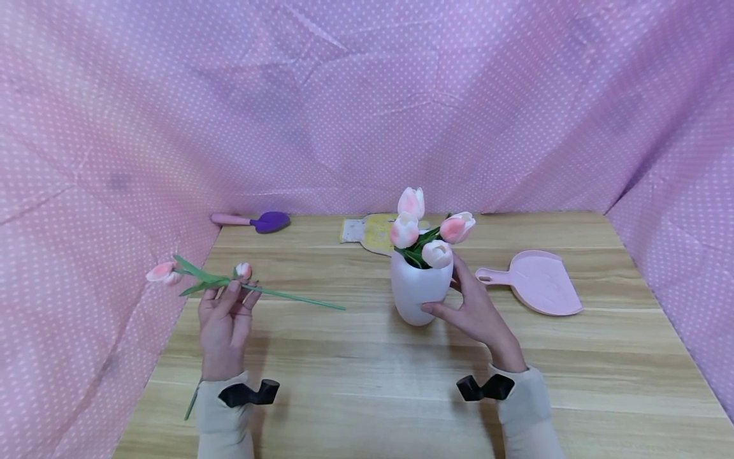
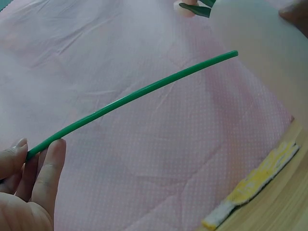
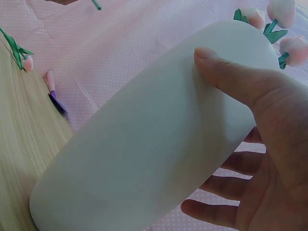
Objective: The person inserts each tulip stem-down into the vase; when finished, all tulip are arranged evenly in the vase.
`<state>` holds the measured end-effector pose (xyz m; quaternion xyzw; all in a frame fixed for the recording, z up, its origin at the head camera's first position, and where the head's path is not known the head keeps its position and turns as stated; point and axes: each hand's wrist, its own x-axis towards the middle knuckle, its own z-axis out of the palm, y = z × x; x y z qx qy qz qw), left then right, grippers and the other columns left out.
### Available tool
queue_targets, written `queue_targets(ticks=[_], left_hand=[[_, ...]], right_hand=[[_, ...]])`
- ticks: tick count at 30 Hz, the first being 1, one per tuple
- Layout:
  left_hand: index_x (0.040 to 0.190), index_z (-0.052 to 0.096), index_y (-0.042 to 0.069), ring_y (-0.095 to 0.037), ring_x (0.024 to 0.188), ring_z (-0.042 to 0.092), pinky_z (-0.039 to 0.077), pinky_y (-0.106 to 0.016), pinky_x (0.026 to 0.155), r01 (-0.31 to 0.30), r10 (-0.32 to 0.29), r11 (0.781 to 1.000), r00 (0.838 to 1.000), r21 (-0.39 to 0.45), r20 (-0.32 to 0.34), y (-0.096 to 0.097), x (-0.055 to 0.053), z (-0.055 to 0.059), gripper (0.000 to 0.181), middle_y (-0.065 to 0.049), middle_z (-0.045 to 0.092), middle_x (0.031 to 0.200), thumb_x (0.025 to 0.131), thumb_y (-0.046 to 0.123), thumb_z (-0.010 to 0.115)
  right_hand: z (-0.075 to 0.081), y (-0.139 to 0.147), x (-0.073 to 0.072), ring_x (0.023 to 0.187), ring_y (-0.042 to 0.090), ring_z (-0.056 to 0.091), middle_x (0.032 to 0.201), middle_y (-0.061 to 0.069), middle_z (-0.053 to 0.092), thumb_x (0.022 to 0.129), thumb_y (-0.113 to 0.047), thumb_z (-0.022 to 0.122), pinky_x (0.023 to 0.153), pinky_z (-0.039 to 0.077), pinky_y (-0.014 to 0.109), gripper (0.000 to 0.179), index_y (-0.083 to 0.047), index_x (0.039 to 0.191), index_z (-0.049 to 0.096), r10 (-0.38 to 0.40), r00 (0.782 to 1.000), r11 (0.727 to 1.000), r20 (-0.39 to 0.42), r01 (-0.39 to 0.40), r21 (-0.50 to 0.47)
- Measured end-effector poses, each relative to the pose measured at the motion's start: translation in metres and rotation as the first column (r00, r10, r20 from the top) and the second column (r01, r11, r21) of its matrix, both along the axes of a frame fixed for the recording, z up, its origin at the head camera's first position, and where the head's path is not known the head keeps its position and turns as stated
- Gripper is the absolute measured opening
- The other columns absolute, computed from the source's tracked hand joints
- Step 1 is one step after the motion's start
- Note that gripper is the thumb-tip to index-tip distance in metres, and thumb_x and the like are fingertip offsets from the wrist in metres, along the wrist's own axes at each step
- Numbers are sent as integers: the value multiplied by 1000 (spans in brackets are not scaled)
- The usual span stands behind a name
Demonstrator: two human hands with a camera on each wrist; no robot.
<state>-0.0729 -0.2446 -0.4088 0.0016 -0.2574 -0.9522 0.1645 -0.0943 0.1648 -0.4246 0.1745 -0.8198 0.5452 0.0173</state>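
My left hand (image 1: 226,325) pinches the green stem (image 2: 139,92) of an artificial tulip between thumb and fingers. The tulip's pink bloom (image 1: 164,273) points left and its bare stem end points right, towards the vase. Behind that hand lies a second tulip (image 1: 243,271), partly hidden, its stem end showing beside the left sleeve. A white vase (image 1: 418,293) stands upright at the middle, with several pink-white tulips (image 1: 437,254) in its mouth. My right hand (image 1: 473,309) holds the vase from the right side, thumb (image 3: 224,72) across its front and the other fingers round the back.
At the back left lies a small shovel (image 1: 272,222) with a purple blade and pink handle. A yellow and white flat cloth piece (image 1: 375,234) is behind the vase. To the right lies a pink dustpan (image 1: 545,282). Pink dotted fabric (image 1: 344,127) hangs around the wooden table (image 1: 367,395).
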Motion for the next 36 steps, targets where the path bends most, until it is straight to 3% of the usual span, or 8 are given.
queue_targets(ticks=[8,21,28,36], left_hand=[[99,61,-9,-34,81,76,66,-44,73,23,-19,997,998,69,-62,12,0,10,18,-27,75,97,97,-16,45],[99,61,-10,-34,81,75,66,-41,73,49,-44,999,981,19,-188,36,-3,21,16,-23,74,89,98,-14,45],[96,60,-8,-34,81,75,66,-40,73,62,-51,997,982,56,-181,48,-6,25,13,-23,74,86,97,-14,47],[95,61,-5,-32,79,75,66,-39,73,52,-46,998,983,32,-178,62,-9,30,12,-21,74,85,97,-11,50]], right_hand=[[0,0,-2,135,30,51,149,7,51,79,-17,86,109,48,61,98,-33,156,27,8,1000,1000,-8,-8,-12],[0,0,-1,135,31,51,150,9,50,79,-17,86,110,47,62,99,-31,157,26,7,1000,1000,-3,-7,-7],[1,0,-1,135,31,51,149,9,51,79,-18,86,109,48,62,98,-30,157,27,7,1000,1000,-6,-7,-4],[0,0,-1,135,31,51,149,8,51,79,-17,86,109,48,61,98,-30,156,27,6,1000,1000,-10,-6,-7]])
